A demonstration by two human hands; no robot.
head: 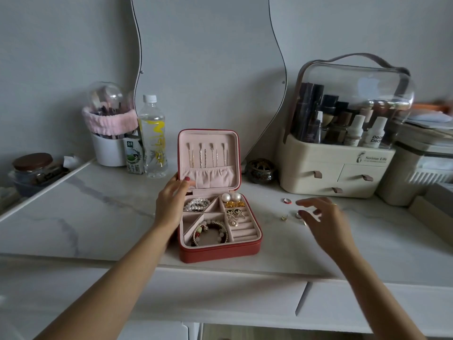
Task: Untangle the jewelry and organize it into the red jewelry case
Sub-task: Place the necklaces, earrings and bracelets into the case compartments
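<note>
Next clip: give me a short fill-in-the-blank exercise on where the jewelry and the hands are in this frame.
1. The red jewelry case stands ____ on the marble tabletop.
2. The left hand touches the case's ____ edge.
3. The right hand reaches over loose rings lying ____ the case.
4. The two big pearl earrings sit in the case's ____ half.

Missing words: open; left; outside; right

Both forearms reach forward from the bottom of the view, bare to the wrists. The left hand [171,204] is raised with its wrist bent, fingers relaxed and lightly bent, the thumb with a red-painted nail pointing up and forward. The right hand [321,217] is held palm down, fingers spread and loosely extended toward the left, slightly blurred. It wears a thin ring on one finger.
</note>
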